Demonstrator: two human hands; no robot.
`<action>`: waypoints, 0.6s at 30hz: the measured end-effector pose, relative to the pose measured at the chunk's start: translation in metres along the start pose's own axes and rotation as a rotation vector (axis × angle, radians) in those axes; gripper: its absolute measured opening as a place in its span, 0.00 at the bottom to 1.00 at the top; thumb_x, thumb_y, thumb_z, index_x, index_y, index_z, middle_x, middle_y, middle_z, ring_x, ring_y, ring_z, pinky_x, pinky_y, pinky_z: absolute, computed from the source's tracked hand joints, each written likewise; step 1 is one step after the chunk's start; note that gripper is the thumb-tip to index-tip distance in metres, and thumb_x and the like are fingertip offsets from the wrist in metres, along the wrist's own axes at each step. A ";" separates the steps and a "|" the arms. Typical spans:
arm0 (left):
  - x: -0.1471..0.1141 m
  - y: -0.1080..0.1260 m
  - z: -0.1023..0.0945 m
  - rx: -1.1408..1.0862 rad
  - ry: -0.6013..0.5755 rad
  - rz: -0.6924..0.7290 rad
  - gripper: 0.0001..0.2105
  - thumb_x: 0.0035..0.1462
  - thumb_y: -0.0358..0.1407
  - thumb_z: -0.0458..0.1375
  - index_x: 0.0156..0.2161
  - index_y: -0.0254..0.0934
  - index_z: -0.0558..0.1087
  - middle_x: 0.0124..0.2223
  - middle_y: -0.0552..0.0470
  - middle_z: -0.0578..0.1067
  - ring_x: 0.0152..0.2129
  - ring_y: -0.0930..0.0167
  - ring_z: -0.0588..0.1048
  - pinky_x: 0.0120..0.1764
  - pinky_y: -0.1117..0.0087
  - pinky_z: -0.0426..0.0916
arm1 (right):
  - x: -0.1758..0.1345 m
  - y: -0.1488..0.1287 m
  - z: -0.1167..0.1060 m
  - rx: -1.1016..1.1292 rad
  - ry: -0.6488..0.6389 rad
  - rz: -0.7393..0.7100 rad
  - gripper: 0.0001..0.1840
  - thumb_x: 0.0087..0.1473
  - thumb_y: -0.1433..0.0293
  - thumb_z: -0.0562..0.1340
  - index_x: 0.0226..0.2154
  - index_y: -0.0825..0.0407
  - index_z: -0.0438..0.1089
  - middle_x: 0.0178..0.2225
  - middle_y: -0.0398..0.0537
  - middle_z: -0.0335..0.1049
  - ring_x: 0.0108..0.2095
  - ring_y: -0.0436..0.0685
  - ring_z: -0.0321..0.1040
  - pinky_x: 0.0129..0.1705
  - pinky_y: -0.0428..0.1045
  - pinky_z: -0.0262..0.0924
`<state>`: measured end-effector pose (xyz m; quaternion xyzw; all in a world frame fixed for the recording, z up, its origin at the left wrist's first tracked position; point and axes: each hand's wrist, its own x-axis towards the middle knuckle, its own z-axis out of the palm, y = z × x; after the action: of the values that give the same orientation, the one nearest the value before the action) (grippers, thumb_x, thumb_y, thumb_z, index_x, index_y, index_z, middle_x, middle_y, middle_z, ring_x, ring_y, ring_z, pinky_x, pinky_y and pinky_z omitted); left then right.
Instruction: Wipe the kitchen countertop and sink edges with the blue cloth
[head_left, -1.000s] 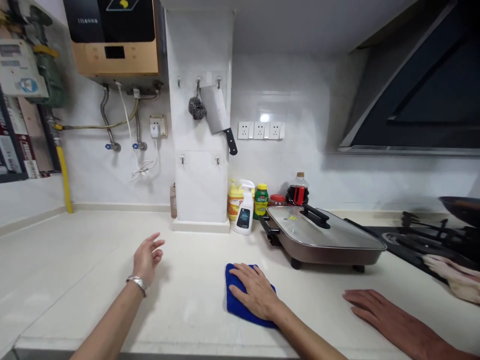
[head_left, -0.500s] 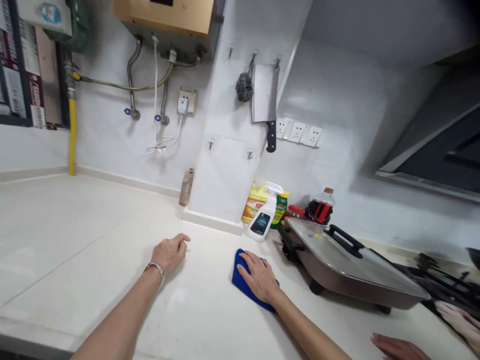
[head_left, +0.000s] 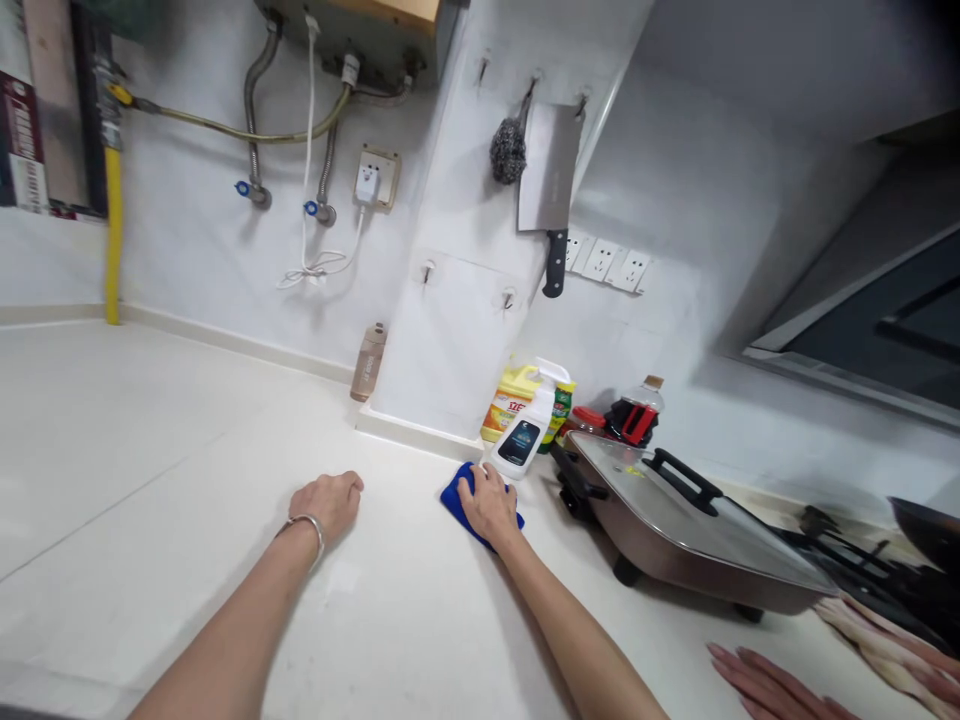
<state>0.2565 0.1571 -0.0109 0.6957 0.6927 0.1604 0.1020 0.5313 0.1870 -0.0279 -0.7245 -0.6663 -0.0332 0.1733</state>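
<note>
Our half-open right hand [head_left: 489, 503] presses the blue cloth [head_left: 455, 497] (left hand [head_left: 326, 503] curled, any hold unclear); overreaching could tip the spray bottle [head_left: 520, 440].

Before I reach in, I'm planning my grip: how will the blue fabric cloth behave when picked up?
The cloth will probably droop, being thin fabric spread under the right hand. It is likely light, with little thickness at its edge. Rolling seems unlikely: it lies flat on the glossy white counter.
</note>
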 end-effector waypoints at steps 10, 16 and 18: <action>-0.003 -0.004 -0.006 -0.048 0.024 -0.002 0.21 0.60 0.37 0.43 0.49 0.49 0.77 0.48 0.50 0.80 0.46 0.62 0.77 0.48 0.63 0.70 | -0.055 0.005 -0.022 0.046 -0.242 -0.138 0.35 0.66 0.51 0.44 0.68 0.49 0.53 0.70 0.52 0.45 0.70 0.63 0.40 0.68 0.66 0.34; -0.004 -0.003 -0.006 -0.050 0.029 0.005 0.21 0.60 0.36 0.43 0.48 0.49 0.77 0.48 0.50 0.80 0.46 0.61 0.77 0.48 0.61 0.69 | -0.095 0.024 -0.040 0.103 -0.318 -0.407 0.33 0.65 0.47 0.45 0.68 0.37 0.52 0.71 0.42 0.43 0.70 0.61 0.38 0.69 0.67 0.25; -0.004 -0.004 -0.005 -0.054 0.034 0.007 0.21 0.60 0.36 0.43 0.48 0.49 0.77 0.48 0.50 0.80 0.46 0.61 0.77 0.49 0.61 0.69 | -0.093 0.022 -0.037 0.104 -0.288 -0.392 0.32 0.65 0.48 0.45 0.67 0.37 0.53 0.70 0.41 0.44 0.70 0.62 0.38 0.68 0.69 0.23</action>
<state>0.2511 0.1530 -0.0081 0.6924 0.6872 0.1911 0.1084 0.5490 0.0866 -0.0238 -0.5688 -0.8128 0.0717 0.1039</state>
